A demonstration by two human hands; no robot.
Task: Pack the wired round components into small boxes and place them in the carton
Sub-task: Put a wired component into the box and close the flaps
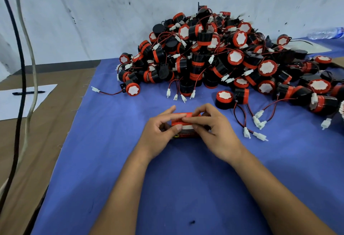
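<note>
Landmark: the small box, red and black, sitting on the blue cloth; every place below is given from it.
Left hand: on the box's left side, fingers curled round that end, thumb laid across the front face, forefinger stretched over the red top flap.
Right hand: on the box's right side, fingers bent over the top, fingertips pressing the flap where it meets the white edge.
Component in the box: cannot tell whether one is inside (the hands and flap cover the opening).
Pile of wired round components: beyond the box, toward the wall, spreading to its right; black bodies, red rings, white faces, red-and-black leads with white plugs.
Nearest loose component: just beyond the box to its right, apart from both hands.
Carton: not in view on any side of the box.
Paper with a pen: well off to the box's left, on the brown board.
Step in hand: by my reading, closing the flap on a box.
Next move: likely tucking the flap fully home while the left hand steadies the body, then carrying the closed box to the carton (wherever it stands).
</note>
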